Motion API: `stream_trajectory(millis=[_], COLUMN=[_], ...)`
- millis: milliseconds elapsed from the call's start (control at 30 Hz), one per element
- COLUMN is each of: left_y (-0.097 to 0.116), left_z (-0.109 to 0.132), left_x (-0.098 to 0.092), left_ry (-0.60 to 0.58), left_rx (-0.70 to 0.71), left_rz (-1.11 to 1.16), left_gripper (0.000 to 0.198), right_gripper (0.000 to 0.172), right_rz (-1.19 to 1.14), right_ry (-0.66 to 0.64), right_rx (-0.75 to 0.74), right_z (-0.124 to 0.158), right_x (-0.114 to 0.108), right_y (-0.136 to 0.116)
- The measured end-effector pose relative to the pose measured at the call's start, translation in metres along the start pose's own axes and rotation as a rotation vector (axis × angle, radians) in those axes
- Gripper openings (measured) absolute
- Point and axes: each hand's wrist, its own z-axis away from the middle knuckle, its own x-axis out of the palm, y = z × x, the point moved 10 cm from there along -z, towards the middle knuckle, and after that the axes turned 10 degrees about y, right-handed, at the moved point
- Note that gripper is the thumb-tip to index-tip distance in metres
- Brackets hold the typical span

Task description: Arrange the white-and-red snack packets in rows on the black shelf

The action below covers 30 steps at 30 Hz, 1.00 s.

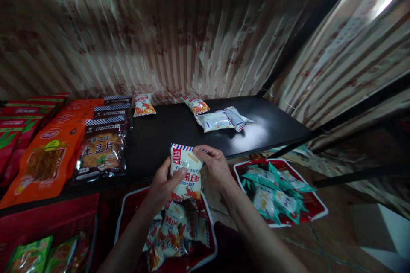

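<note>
The left forearm (136, 226) and right forearm (256, 226), both bare, slant inward and forward, bringing the 2 hands near each other. The left hand (167, 180) grips, thumb angled right — the right hand (215, 164), slightly higher, pinches between thumb and index finger.

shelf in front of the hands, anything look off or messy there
Yes, slightly: the two pale packets toward its right end lie askew, one partly over the other, and a red-and-white packet behind them sits slanted. They look scattered beside the neatly lined-up dark bags. I see no spill.
</note>
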Motion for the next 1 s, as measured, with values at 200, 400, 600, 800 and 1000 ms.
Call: stream_trajectory(millis=[200,400,600,800,1000], left_y=[-0.002,0.014,0.018,0.017,0.025], left_z=[-0.001,0.000,-0.002,-0.005,0.000], left_x=[0.001,-0.008,-0.018,-0.029,-0.042], left_ry=[0.015,0.101,0.145,0.192,0.329], left_rx=[-0.024,0.061,0.121,0.149,0.105], left_rz=[0.026,0.061,-0.038,-0.101,-0.004], left_gripper=[0.054,0.047,0.041,0.036,0.034], right_gripper=[0.027,0.027,0.028,0.036,0.041], right_rz=[-0.022,-0.023,0.026,-0.021,0.014], right_ry=[0.057,0.021,0.021,-0.033,-0.170], right_rx=[-0.002,-0.029,-0.043,-0.027,-0.041], right_z=[-0.002,-0.004,-0.003,-0.001,0.006], right_x=[-0.008,-0.003,0.001,0.008,0.022], right_y=[0.003,0.002,0.001,0.007,0.005])
